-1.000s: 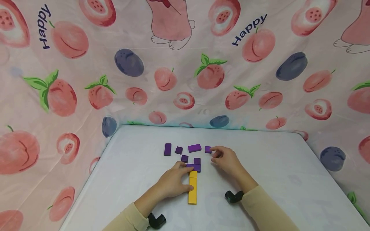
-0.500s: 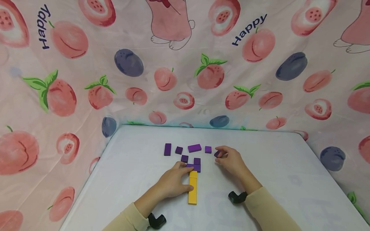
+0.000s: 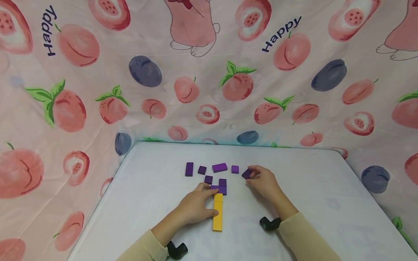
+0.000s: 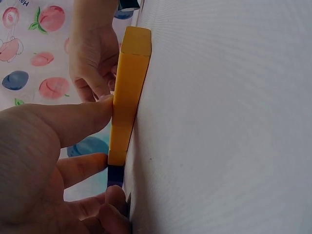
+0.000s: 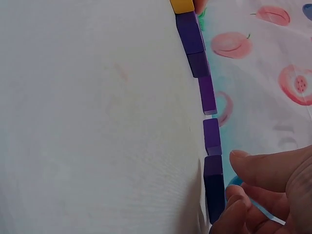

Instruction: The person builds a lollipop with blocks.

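My left hand (image 3: pixel 194 205) lies beside a line of yellow blocks (image 3: pixel 217 217), its thumb and index finger extended. The thumb touches the long yellow block, while the index fingertip sits where yellow meets a purple block (image 3: pixel 223 190). In the left wrist view, the other fingers bend near that purple block (image 4: pixel 115 175). At the right, a dark purple block (image 3: pixel 246 174) rests at an angle on the table, right at the fingertips of my right hand (image 3: pixel 263 182). The right wrist view shows this block (image 5: pixel 214 190) with the thumb apart from it and the other fingertips close against its end.
Purple pieces lie beyond the hands: an upright-lying rectangle (image 3: pixel 189 169), a small cube (image 3: pixel 202 170), a slanted rectangle (image 3: pixel 220 167), and a cube (image 3: pixel 235 169). Two more cubes, one dark (image 3: pixel 208 179), one touching the purple block (image 3: pixel 222 182), lie nearer. Fruit-print cloth (image 3: pixel 209 72) hangs behind the white table (image 3: pixel 156 163).
My right hand has moved slightly right, away from the purple cube, and its fingers have drawn back to show more of the dark purple block. My left hand has stayed in place.
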